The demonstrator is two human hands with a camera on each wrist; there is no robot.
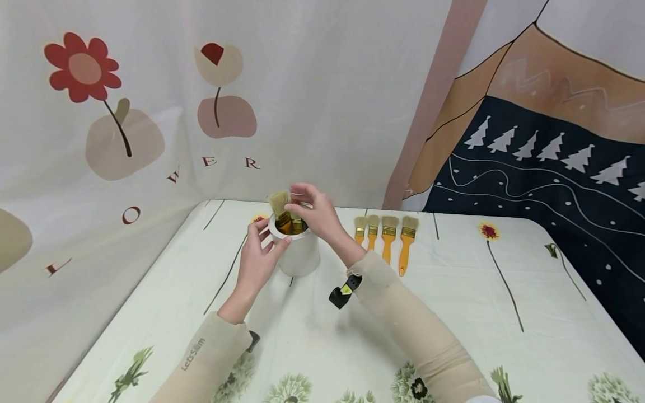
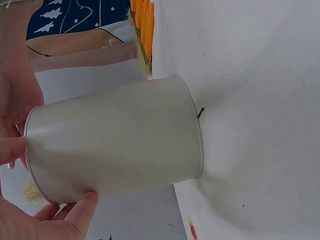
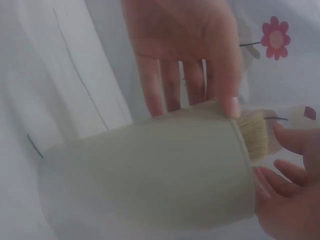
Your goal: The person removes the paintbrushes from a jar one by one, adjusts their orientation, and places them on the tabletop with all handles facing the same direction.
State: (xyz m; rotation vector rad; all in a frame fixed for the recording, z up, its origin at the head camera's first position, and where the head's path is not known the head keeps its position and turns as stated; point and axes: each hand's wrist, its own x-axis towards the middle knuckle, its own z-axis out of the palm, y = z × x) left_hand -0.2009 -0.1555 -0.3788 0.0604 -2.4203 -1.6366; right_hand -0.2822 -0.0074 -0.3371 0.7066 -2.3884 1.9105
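Note:
A pale grey-white can (image 1: 299,257) stands upright on the table, with paintbrushes (image 1: 279,204) inside, bristles up. My left hand (image 1: 256,260) grips its left side near the rim, thumb against the near wall (image 2: 90,200). Over the mouth, my right hand (image 1: 316,210) hovers beside the bristles, its thumb and fingers apart. In the right wrist view, a gap shows between those fingers and the bristles (image 3: 253,137). The brush handles are mostly hidden in the can.
Right of the can lie several more paintbrushes (image 1: 389,232) in a row, orange handles toward me. A flower-printed cloth covers the table (image 1: 453,302). Behind it hangs a printed fabric backdrop (image 1: 327,101).

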